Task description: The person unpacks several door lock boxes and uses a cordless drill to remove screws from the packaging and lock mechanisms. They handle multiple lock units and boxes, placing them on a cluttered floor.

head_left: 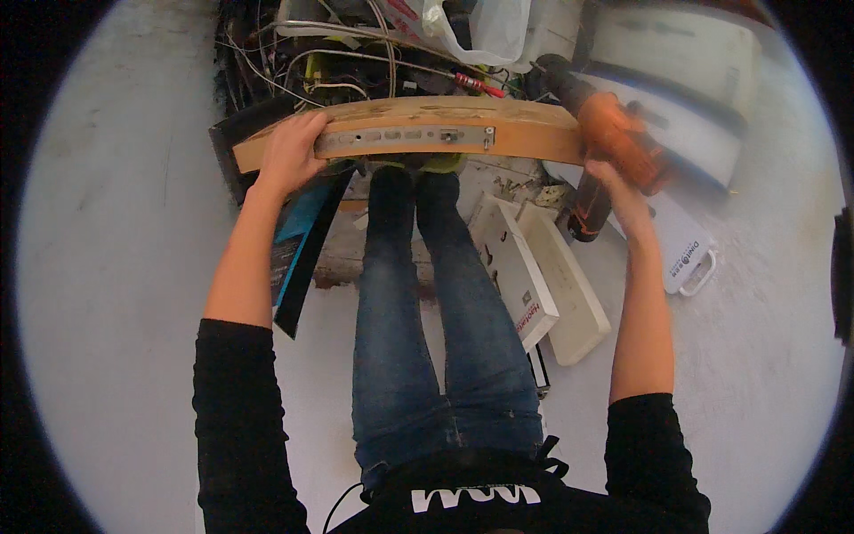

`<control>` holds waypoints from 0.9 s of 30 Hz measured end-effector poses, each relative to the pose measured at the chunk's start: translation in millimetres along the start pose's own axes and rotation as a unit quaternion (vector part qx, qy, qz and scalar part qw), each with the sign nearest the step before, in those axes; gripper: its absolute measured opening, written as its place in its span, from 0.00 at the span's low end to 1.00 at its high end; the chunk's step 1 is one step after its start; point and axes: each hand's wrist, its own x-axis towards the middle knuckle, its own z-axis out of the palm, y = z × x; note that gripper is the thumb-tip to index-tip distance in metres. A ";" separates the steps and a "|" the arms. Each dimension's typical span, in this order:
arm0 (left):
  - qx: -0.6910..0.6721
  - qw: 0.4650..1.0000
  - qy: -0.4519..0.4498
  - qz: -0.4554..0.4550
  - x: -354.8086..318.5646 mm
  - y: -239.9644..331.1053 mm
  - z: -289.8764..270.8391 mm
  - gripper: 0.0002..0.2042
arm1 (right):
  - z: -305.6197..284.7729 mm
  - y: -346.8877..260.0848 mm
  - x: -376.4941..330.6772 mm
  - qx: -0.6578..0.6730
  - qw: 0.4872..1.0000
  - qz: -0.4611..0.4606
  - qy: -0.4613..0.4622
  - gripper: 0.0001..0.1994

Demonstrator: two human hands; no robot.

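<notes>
Wooden and pale, one long plank [418, 125] lies crosswise in front of me, bent into an arc by the lens, and it carries one grey metal plate [405, 140] with a row of slots on the edge that faces me. My left hand [292, 153] is clamped over the plank's left end, fingers curled across the top and thumb on the near edge, close to where the metal plate begins. My right hand [621, 191] grips one orange and black power drill [614, 142]; the hand is wrapped around its handle, and the drill body sits against the plank's right end, blurred enough that I cannot tell whether its tip touches the wood.

Below the plank I count my two legs in blue jeans [427, 320], running straight down the middle of the view, and two black sleeves pushed up to the elbows. To the right of the legs lie two flat white boxes [534, 276] side by side on the floor, tilted on the same slant. Left of the legs leans one dark panel with a blue face [298, 249], partly under my left forearm. Further right sits one white case with a handle [689, 249], and behind it one large white housing with a dark band [685, 80].

Beyond the plank there is one tangle of wires and cables [329, 53], too dense for me to count the strands, and one clear plastic bag [485, 31]. All of it rests on a light grey floor [116, 267].
</notes>
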 end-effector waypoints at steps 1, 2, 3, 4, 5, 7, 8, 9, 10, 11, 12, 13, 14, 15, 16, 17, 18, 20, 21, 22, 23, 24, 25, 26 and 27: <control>0.011 1.000 -0.018 -0.007 2.6 -0.6 -3.5 0.25 | 3.5 0.8 -1.5 0.000 1.000 -0.005 0.026 0.18; 0.011 0.999 -0.042 -0.023 5.4 -0.9 -6.1 0.25 | 3.5 2.5 0.8 0.026 0.999 -0.022 0.029 0.17; 0.012 0.997 -0.066 -0.038 7.5 -1.6 -7.7 0.25 | 3.9 5.4 4.3 0.052 0.997 -0.039 0.033 0.17; 0.012 0.994 -0.090 -0.055 9.4 -2.6 -9.9 0.25 | 4.6 6.6 8.2 0.078 0.995 -0.056 0.036 0.17; 0.020 0.995 -0.080 -0.051 10.6 -2.7 -10.9 0.26 | 5.1 5.2 11.7 0.105 0.993 -0.038 0.038 0.16; 0.034 0.997 -0.059 -0.043 10.1 -2.0 -14.3 0.29 | 11.9 13.3 29.3 0.238 0.971 -0.005 0.032 0.17; 0.053 0.995 -0.050 -0.065 8.3 -1.2 -12.6 0.32 | 20.6 11.8 34.7 0.283 0.958 -0.021 0.033 0.17; 0.071 0.993 -0.039 -0.085 10.0 3.6 -11.1 0.35 | 25.1 7.3 38.0 0.285 0.957 -0.045 0.035 0.17; 0.089 0.990 -0.027 -0.105 11.9 8.9 -9.2 0.37 | 27.9 1.1 40.6 0.287 0.955 -0.069 0.037 0.17; 0.051 0.993 -0.040 -0.102 22.0 28.9 -18.2 0.46 | 28.5 -3.0 42.2 0.289 0.952 -0.090 0.044 0.18; 0.023 0.999 0.024 -0.042 29.0 45.5 -23.2 0.47 | 30.6 -7.2 42.9 0.291 0.953 -0.075 0.044 0.18; -0.042 0.996 0.081 0.004 40.3 69.7 -27.7 0.43 | 30.8 -9.3 41.6 0.290 0.954 -0.059 0.050 0.17; -0.102 0.985 0.130 0.047 53.5 95.7 -34.5 0.36 | 32.3 -13.5 39.0 0.289 0.955 -0.042 0.053 0.17; -0.121 0.979 0.159 0.049 65.5 117.9 -32.2 0.27 | 37.2 -26.3 30.9 0.292 0.953 -0.037 0.074 0.16; -0.135 0.977 0.162 0.046 78.5 138.6 -29.8 0.21 | 37.7 -27.3 30.5 0.290 0.953 -0.036 0.078 0.16; -0.155 0.974 0.157 0.054 88.2 152.5 -25.7 0.19 | 38.2 -29.2 30.9 0.289 0.953 -0.038 0.080 0.15; -0.139 0.977 0.148 0.066 95.2 158.5 -19.9 0.17 | 40.1 -28.9 30.8 0.286 0.954 -0.041 0.083 0.15; -0.146 0.978 0.143 0.032 95.8 166.1 -12.3 0.15 | 41.3 -23.2 35.5 0.300 0.949 -0.050 0.086 0.15; -0.142 0.979 0.144 0.028 93.2 167.4 -9.7 0.14 | 39.1 -19.7 38.2 0.302 0.948 -0.048 0.085 0.15; -0.138 0.979 0.145 0.025 89.6 169.2 -7.2 0.13 | 37.0 -15.9 40.2 0.305 0.947 -0.047 0.083 0.15; -0.131 0.980 0.146 0.021 87.8 168.9 -5.5 0.13 | 36.5 -18.0 38.2 0.308 0.948 -0.034 0.076 0.15; -0.137 0.978 0.152 0.028 88.2 167.3 -3.8 0.12 | 35.2 -20.6 34.7 0.311 0.948 -0.020 0.069 0.15; -0.142 0.977 0.158 0.034 89.5 164.8 -2.2 0.11 | 35.2 -22.3 32.9 0.314 0.948 -0.007 0.062 0.15; -0.151 0.974 0.163 0.041 90.2 163.4 0.7 0.11 | 37.2 -19.3 32.5 0.307 0.950 -0.004 0.056 0.17; -0.144 0.975 0.164 0.039 91.7 159.8 4.4 0.10 | 41.6 -15.2 32.7 0.300 0.953 0.000 0.051 0.19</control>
